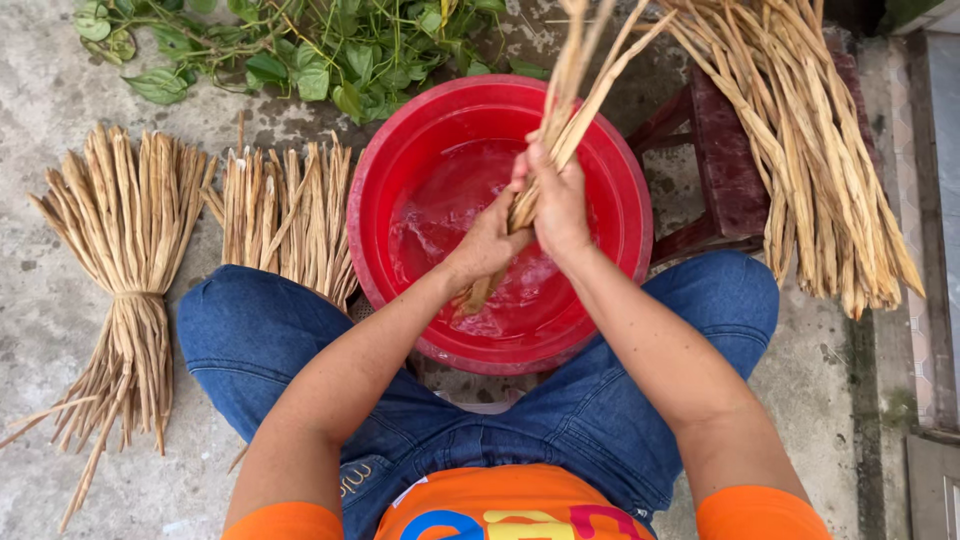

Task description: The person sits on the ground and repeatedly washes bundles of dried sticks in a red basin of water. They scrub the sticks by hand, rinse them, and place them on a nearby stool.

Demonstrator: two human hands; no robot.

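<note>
A red plastic basin [400,170] holding water sits on the ground between my knees. Over it, my left hand [487,243] and my right hand [557,205] both grip a small bunch of dried tan stalks [570,85]. The bunch runs from the top of the view down through both fists, and its lower ends dip toward the water. My right hand sits higher on the stalks, my left just below it.
A tied bundle of dried stalks [125,250] lies at left, another bundle [285,215] beside the basin. A large pile of stalks [810,140] rests on a dark red wooden stool [720,160] at right. Green leafy vines [300,45] lie behind the basin on concrete.
</note>
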